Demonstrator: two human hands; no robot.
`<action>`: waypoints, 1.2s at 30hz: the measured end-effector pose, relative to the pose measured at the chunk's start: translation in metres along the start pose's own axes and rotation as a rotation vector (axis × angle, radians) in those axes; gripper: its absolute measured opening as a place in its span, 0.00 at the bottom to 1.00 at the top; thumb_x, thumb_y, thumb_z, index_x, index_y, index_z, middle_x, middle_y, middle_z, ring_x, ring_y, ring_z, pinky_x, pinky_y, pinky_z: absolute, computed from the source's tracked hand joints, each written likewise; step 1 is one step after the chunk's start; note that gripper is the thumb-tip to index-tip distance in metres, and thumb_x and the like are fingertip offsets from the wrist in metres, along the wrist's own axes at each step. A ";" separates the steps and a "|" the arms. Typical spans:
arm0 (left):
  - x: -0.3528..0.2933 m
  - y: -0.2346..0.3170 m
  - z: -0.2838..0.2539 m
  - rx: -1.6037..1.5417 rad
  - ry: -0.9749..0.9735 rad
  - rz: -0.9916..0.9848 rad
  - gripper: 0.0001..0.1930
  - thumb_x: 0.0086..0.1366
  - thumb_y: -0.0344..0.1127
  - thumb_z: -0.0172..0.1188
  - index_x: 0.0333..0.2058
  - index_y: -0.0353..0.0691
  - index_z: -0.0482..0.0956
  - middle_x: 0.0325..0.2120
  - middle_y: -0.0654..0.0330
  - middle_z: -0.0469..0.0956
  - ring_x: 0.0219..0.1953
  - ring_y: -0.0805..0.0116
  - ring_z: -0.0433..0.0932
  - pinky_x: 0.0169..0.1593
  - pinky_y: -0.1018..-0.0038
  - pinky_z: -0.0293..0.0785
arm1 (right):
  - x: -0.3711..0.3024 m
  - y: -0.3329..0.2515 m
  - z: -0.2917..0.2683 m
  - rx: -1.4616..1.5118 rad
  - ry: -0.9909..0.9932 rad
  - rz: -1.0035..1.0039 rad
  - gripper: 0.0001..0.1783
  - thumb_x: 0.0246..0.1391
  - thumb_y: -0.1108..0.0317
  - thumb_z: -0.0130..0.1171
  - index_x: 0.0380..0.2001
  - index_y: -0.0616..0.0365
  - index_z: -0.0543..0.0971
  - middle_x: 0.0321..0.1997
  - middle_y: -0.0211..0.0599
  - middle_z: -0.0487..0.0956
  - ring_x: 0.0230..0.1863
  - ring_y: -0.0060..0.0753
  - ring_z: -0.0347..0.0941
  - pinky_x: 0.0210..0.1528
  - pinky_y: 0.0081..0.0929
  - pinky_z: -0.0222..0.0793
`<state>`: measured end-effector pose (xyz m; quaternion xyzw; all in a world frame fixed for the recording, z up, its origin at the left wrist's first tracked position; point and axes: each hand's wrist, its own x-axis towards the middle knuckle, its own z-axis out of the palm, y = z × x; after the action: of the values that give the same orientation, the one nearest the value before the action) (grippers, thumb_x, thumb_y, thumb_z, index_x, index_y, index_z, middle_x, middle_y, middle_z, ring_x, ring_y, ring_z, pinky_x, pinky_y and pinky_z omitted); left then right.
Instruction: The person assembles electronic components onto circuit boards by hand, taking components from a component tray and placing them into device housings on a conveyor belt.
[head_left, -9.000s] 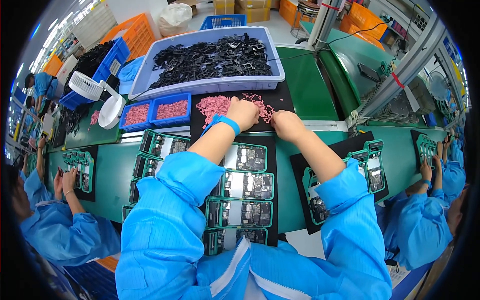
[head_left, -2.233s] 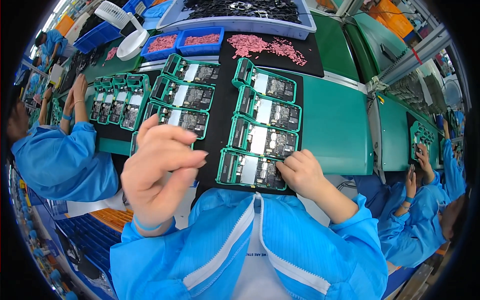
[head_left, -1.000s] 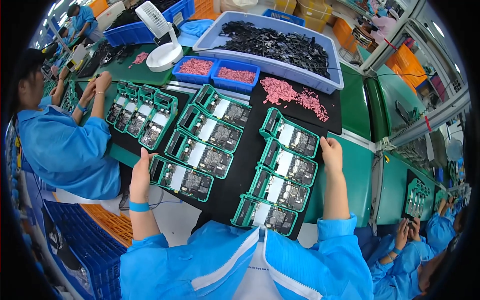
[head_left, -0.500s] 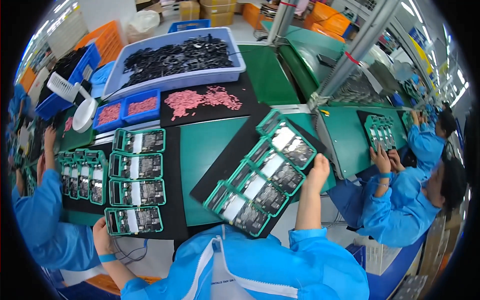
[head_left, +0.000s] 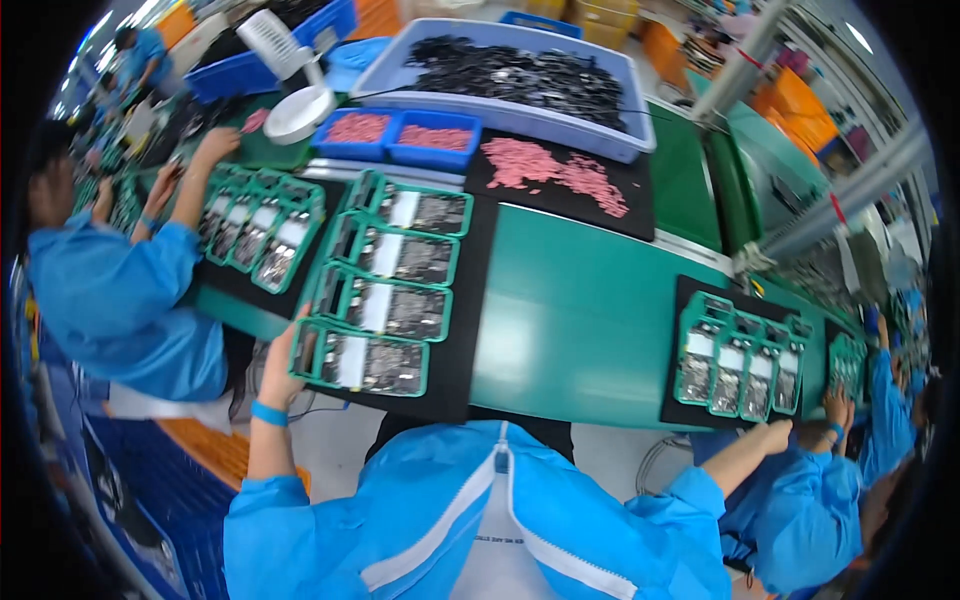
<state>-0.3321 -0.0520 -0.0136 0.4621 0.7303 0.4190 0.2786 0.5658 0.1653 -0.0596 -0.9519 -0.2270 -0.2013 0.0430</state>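
Green frames (head_left: 400, 308) carrying dark circuit boards, four in number, stand in a column on a black mat (head_left: 468, 330) at the left of the head view. Each board shows a pale strip at its left part. The person's left hand (head_left: 283, 365) is at the left side of the nearest frame, near its corner; the frames lie to the right of the fingers and beyond them. Whether the left fingers are closed on the frame or the mat, or merely rest alongside, cannot be told.

At the right, a second set of four green frames (head_left: 730, 370) lies side by side on its own black mat (head_left: 684, 411). The person's right hand (head_left: 770, 437) is at the near edge of that mat, with the frames directly beyond it. The right hand is blurred, and the state of its grip cannot be determined.

Between the two mats lies a bare stretch of green work surface (head_left: 575, 320). Beyond it, pink pieces (head_left: 520, 165) are spread on a further black mat (head_left: 640, 195). Two small blue bins (head_left: 430, 157) of similar pieces stand to their left, just in front of a large pale-blue tub (head_left: 560, 135) heaped with black parts (head_left: 520, 75).
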 end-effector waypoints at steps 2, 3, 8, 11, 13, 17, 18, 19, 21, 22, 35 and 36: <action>-0.006 -0.002 -0.002 -0.020 -0.012 0.016 0.28 0.67 0.36 0.54 0.63 0.34 0.61 0.45 0.56 0.78 0.45 0.73 0.72 0.52 0.76 0.67 | -0.034 -0.019 -0.034 -0.304 -0.173 -0.201 0.24 0.35 0.53 0.74 0.36 0.50 0.80 0.43 0.36 0.82 0.41 0.37 0.81 0.42 0.33 0.78; -0.013 -0.003 -0.006 -0.027 0.013 -0.012 0.28 0.68 0.36 0.54 0.64 0.35 0.60 0.43 0.58 0.78 0.44 0.73 0.73 0.51 0.77 0.68 | -0.040 -0.036 -0.019 -0.303 -0.181 -0.240 0.24 0.35 0.53 0.74 0.36 0.50 0.80 0.43 0.36 0.82 0.41 0.37 0.81 0.42 0.33 0.78; -0.003 0.015 -0.016 -0.251 -0.186 -0.108 0.34 0.63 0.27 0.58 0.65 0.32 0.55 0.48 0.60 0.77 0.48 0.75 0.72 0.55 0.78 0.66 | -0.099 -0.053 -0.134 0.757 0.072 0.323 0.37 0.52 0.44 0.54 0.41 0.77 0.78 0.46 0.67 0.77 0.50 0.64 0.72 0.55 0.44 0.67; 0.002 0.029 -0.013 -0.463 -0.231 -0.185 0.34 0.64 0.26 0.56 0.66 0.32 0.52 0.50 0.60 0.74 0.49 0.75 0.71 0.55 0.79 0.66 | -0.135 -0.075 -0.187 0.906 -0.070 0.289 0.40 0.58 0.41 0.47 0.44 0.79 0.76 0.50 0.65 0.75 0.51 0.58 0.71 0.56 0.42 0.65; 0.003 0.017 -0.002 -0.460 -0.177 -0.128 0.30 0.65 0.27 0.53 0.64 0.31 0.56 0.52 0.50 0.74 0.53 0.66 0.73 0.56 0.74 0.67 | -0.152 -0.074 -0.190 1.373 -0.233 0.365 0.38 0.62 0.46 0.46 0.50 0.81 0.71 0.50 0.55 0.76 0.48 0.46 0.73 0.52 0.39 0.68; 0.015 0.025 -0.002 -0.135 -0.205 -0.040 0.29 0.62 0.28 0.55 0.61 0.30 0.60 0.51 0.33 0.70 0.51 0.38 0.72 0.53 0.62 0.69 | -0.198 -0.084 -0.208 0.700 0.045 0.384 0.44 0.54 0.41 0.54 0.55 0.78 0.65 0.60 0.66 0.65 0.58 0.61 0.65 0.57 0.48 0.65; 0.016 0.024 -0.006 -0.079 -0.230 -0.105 0.29 0.62 0.28 0.55 0.61 0.30 0.60 0.50 0.33 0.70 0.50 0.38 0.72 0.52 0.60 0.70 | -0.235 -0.100 -0.230 0.449 0.203 0.091 0.44 0.52 0.44 0.57 0.56 0.75 0.62 0.59 0.65 0.63 0.57 0.65 0.63 0.57 0.50 0.64; 0.021 0.029 -0.011 -0.087 -0.262 -0.127 0.29 0.62 0.29 0.56 0.61 0.30 0.61 0.50 0.33 0.70 0.51 0.38 0.71 0.51 0.59 0.70 | -0.259 -0.107 -0.244 0.526 0.584 -0.228 0.36 0.53 0.53 0.59 0.55 0.72 0.65 0.55 0.62 0.67 0.54 0.61 0.65 0.56 0.49 0.63; 0.026 0.031 -0.019 -0.049 -0.289 -0.115 0.29 0.62 0.29 0.56 0.61 0.30 0.61 0.50 0.34 0.70 0.50 0.38 0.72 0.51 0.59 0.71 | -0.346 -0.160 -0.336 0.976 0.365 -0.727 0.19 0.54 0.77 0.48 0.50 0.69 0.72 0.52 0.53 0.73 0.55 0.49 0.68 0.59 0.40 0.62; 0.026 0.030 -0.022 -0.012 -0.319 -0.104 0.29 0.62 0.30 0.57 0.61 0.30 0.61 0.50 0.34 0.71 0.50 0.38 0.72 0.50 0.59 0.71 | -0.380 -0.180 -0.350 1.172 0.037 -0.870 0.20 0.51 0.81 0.46 0.49 0.69 0.74 0.52 0.48 0.75 0.56 0.44 0.69 0.60 0.35 0.62; 0.052 0.034 -0.056 0.304 -0.445 -0.020 0.28 0.59 0.37 0.61 0.57 0.33 0.69 0.28 0.44 0.79 0.33 0.43 0.78 0.38 0.56 0.74 | -0.492 -0.338 -0.339 0.908 -0.310 -1.604 0.01 0.47 0.73 0.59 0.25 0.54 0.78 0.30 0.35 0.78 0.38 0.41 0.73 0.41 0.37 0.64; 0.055 0.032 -0.061 0.305 -0.379 0.031 0.28 0.58 0.39 0.62 0.56 0.33 0.70 0.22 0.46 0.78 0.28 0.44 0.78 0.35 0.55 0.74 | -0.490 -0.342 -0.337 0.905 -0.309 -1.607 0.01 0.47 0.73 0.59 0.25 0.54 0.78 0.30 0.35 0.78 0.38 0.41 0.73 0.41 0.37 0.64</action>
<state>-0.3890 -0.0166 0.0434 0.5804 0.7126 0.2139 0.3310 -0.1101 0.2095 0.0488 -0.4183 -0.8771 0.0656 0.2269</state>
